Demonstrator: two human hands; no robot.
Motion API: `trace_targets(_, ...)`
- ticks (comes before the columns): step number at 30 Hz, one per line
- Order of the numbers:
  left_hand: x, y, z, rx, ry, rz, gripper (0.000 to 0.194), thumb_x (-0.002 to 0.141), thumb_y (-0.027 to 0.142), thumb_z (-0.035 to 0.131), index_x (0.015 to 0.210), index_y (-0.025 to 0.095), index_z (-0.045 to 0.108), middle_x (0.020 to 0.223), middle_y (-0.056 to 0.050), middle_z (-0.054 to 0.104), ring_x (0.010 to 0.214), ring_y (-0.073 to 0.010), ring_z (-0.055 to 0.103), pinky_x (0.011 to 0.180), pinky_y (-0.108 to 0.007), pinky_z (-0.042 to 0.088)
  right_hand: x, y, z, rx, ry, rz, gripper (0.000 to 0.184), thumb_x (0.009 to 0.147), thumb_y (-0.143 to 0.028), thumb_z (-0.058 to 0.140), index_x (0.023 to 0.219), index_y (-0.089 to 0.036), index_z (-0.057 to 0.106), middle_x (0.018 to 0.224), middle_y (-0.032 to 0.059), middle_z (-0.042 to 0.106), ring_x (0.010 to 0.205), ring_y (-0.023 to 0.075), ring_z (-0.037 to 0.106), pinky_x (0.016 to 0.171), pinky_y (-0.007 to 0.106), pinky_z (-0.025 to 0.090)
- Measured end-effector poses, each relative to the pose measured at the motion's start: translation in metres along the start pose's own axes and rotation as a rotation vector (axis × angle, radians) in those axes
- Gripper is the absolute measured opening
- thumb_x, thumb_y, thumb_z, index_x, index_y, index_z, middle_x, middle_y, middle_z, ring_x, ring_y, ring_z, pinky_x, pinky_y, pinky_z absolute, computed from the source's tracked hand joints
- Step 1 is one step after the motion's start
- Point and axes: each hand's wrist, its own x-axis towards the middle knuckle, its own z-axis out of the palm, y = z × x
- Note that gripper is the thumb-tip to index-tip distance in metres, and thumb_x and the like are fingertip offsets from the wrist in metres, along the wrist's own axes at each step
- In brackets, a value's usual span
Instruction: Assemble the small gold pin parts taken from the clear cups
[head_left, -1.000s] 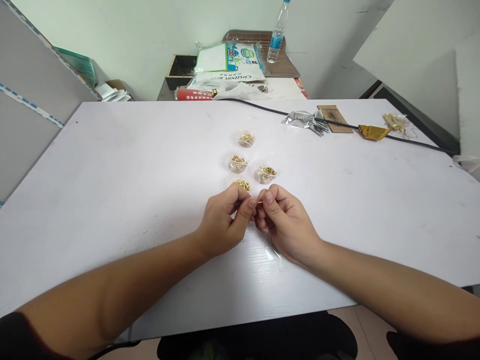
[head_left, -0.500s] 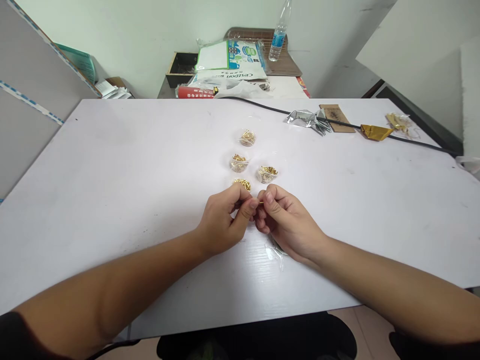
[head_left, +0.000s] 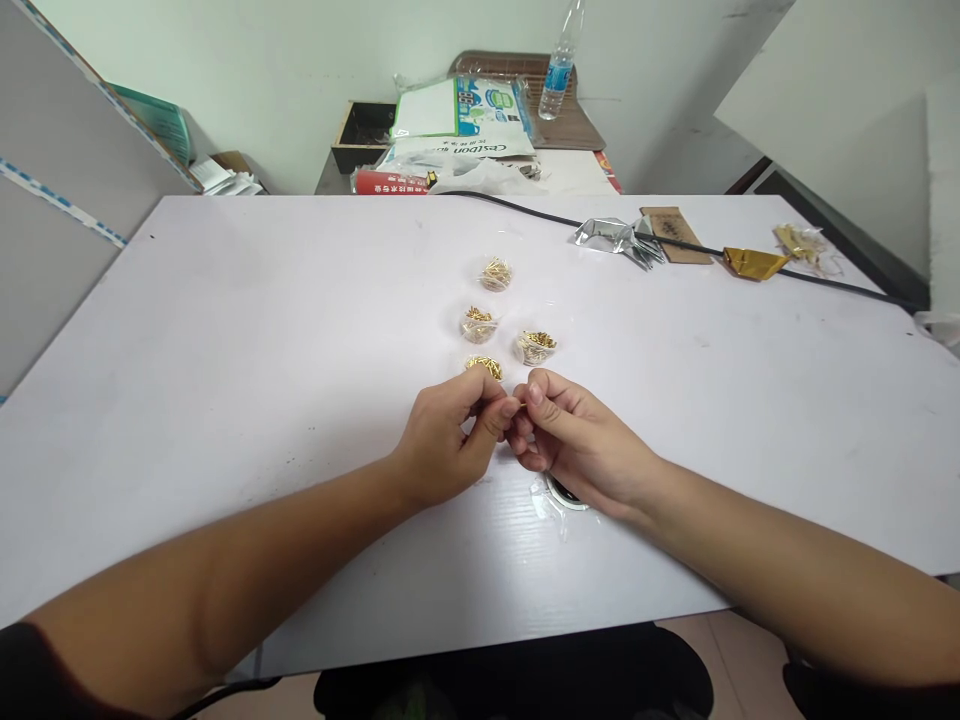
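1. A slim, gold-coloured pin [head_left: 523, 405] is showing as a short sliver, its ends hiding in the grip.
2. Its long axis is running crosswise, left to right; which end is leading cannot be told.
3. The left hand [head_left: 454, 440] and right hand [head_left: 589, 440] are pinching it closely above the bench [head_left: 225, 370].

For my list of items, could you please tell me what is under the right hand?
Part of a curved, pale-rimmed item and some clear plastic show below the right hand, which hides the rest.
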Motion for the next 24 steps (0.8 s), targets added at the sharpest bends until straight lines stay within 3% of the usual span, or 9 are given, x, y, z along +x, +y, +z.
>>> trace_targets(8,-0.001,0.0,-0.001,0.018,-0.012,0.059,0.021,0.096,0.025,0.053,0.077,0.018,0.048,0.065,0.0,0.065,0.057,-0.0086,0.061,0.054,-0.02,0.048,-0.001,0.001,-0.001,0.015,-0.008,0.021,0.039,0.079,-0.039,0.08,0.071,-0.018,0.049,0.063,-0.0043,0.058,0.059,0.0085,0.058,0.047,0.016,0.039)
trace_targets(24,-0.002,0.001,0.001,0.018,0.026,-0.02,0.024,0.097,0.032,0.053,0.078,0.018,0.046,0.063,0.0,0.062,0.054,-0.0094,0.057,0.05,-0.021,0.042,0.0,0.015,0.006,0.147,0.005,-0.093,0.037,0.078,-0.038,0.081,0.07,-0.017,0.051,0.063,-0.0043,0.064,0.06,0.0072,0.061,0.052,0.016,0.045)
